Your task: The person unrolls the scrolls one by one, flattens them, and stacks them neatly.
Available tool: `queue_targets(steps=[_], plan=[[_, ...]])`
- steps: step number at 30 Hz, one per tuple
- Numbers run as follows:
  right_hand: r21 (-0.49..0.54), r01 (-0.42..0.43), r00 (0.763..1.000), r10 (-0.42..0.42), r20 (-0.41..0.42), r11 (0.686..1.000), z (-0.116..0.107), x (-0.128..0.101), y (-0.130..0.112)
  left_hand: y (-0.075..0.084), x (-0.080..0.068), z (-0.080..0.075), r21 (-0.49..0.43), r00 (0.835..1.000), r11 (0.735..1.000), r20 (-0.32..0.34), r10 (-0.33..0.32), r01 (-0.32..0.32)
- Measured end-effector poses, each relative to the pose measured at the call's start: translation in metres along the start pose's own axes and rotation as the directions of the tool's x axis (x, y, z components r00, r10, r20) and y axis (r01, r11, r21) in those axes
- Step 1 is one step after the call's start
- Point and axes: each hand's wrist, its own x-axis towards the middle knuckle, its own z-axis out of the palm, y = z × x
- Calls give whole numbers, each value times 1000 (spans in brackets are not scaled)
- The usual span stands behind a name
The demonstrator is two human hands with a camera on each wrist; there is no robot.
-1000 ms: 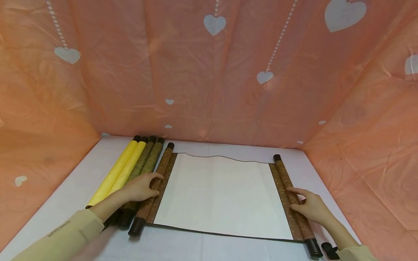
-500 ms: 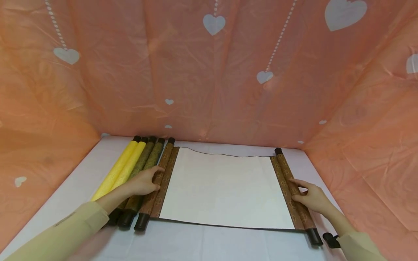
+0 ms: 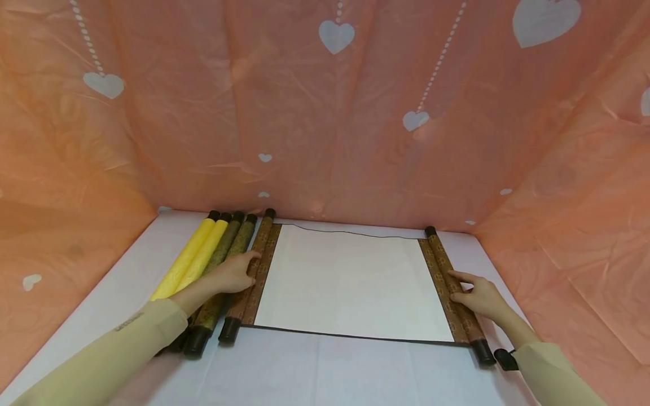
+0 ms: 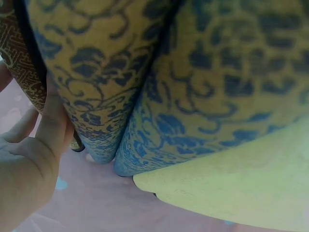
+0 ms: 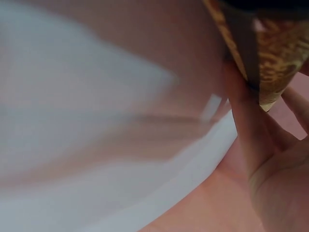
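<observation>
A scroll (image 3: 355, 282) lies partly unrolled, its white middle facing up between two brown patterned rollers with black end caps. My left hand (image 3: 235, 274) grips the left roller (image 3: 264, 234) about midway along. On the other side, my right hand (image 3: 482, 296) holds the right roller (image 3: 439, 254) between thumb and fingers. In the left wrist view, fingers (image 4: 53, 125) curl at the brown roller beside two rolled scrolls with dark floral patterns (image 4: 91, 72). In the right wrist view, the fingers (image 5: 251, 125) reach around the brown-gold roller (image 5: 280, 58).
Left of the open scroll, two green rolled scrolls (image 3: 203, 325) and two yellow ones (image 3: 190, 254) lie side by side. A black object (image 3: 506, 359) shows by the right wrist. Orange heart-print sheeting (image 3: 330, 113) walls the white table (image 3: 325, 372) at the back and sides.
Both hands have slid the brown scroll away from me, toward the back wall. Its left roller has also shifted slightly right. The green and yellow scrolls have stayed in place.
</observation>
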Motion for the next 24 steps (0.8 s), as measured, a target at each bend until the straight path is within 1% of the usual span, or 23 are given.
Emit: queue_targets(steps=[1, 5, 9, 14, 24], plan=[[3, -7, 1000, 7, 3, 1000, 0, 0, -1, 1, 0, 1, 5, 1000, 1000, 6, -6, 6], [2, -14, 1000, 14, 19, 1000, 1, -2, -4, 4, -1, 3, 74, 1000, 997, 6, -1, 1], [-11, 11, 1000, -11, 17, 1000, 4, -3, -4, 8, -4, 5, 122, 1000, 992, -3, -9, 10], [-40, 40, 999, -40, 0, 998, 8, -3, -4, 8, -7, 8, 146, 1000, 989, -21, -13, 16], [-42, 46, 999, -46, 5, 998, 6, -9, -14, 4, -12, 9, 146, 999, 989, -32, 7, -2]])
